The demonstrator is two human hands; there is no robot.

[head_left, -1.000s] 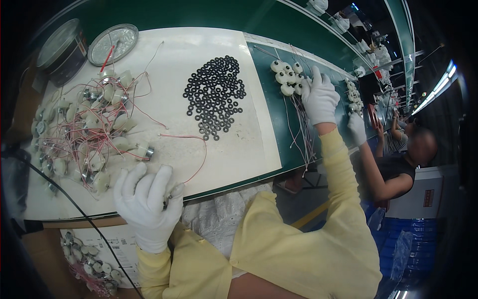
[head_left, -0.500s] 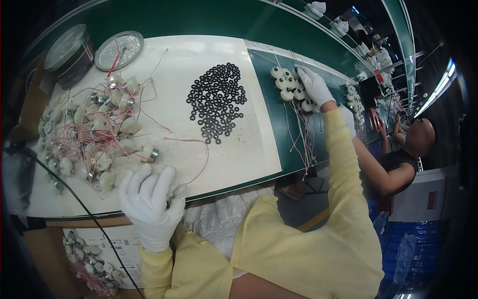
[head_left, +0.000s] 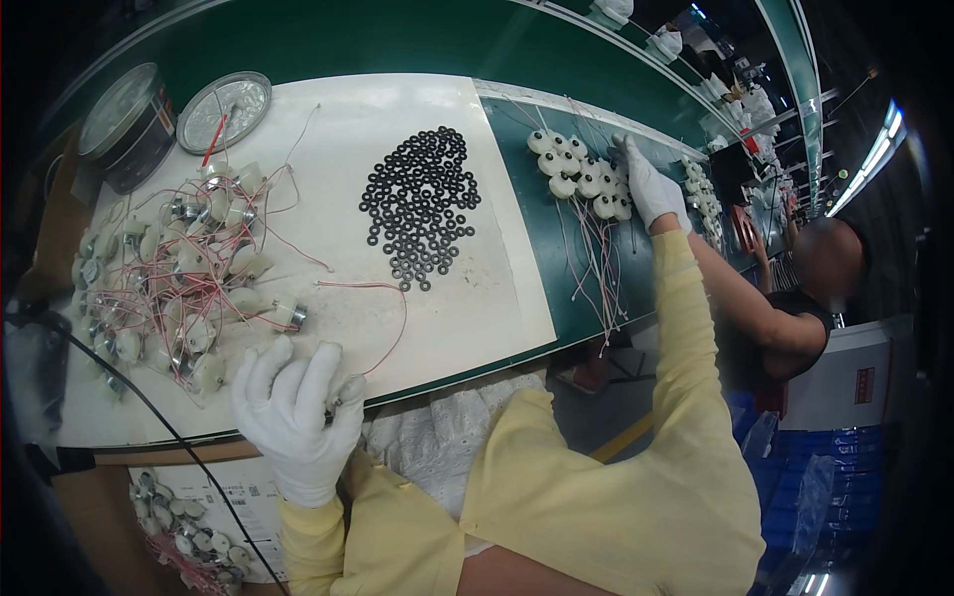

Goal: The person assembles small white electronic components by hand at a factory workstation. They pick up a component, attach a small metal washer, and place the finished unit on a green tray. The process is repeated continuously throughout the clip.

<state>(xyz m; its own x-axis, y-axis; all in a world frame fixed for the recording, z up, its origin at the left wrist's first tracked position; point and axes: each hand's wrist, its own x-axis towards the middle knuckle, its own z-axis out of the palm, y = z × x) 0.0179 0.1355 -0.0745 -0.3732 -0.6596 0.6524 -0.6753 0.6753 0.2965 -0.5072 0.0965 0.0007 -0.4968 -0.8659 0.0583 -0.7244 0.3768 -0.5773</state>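
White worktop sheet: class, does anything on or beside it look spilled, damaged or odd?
Nothing looks clearly spilled or damaged. The heap of off-white and metal parts at left looks untidy: its red and white wires tangle, whereas the rounded off-white parts at right lie grouped.

Looks down from head height through wide fisheye; faces workbench (head_left: pixel 545 248) close below, bends straight edges.

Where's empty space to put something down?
Bare white sheet lies between the tangled cream plastic parts and the small black rings, and below those rings, right of the thin pink wire. It's crowded in the tangle and beside the white-gloved right hand, where rounded cream pieces cluster.
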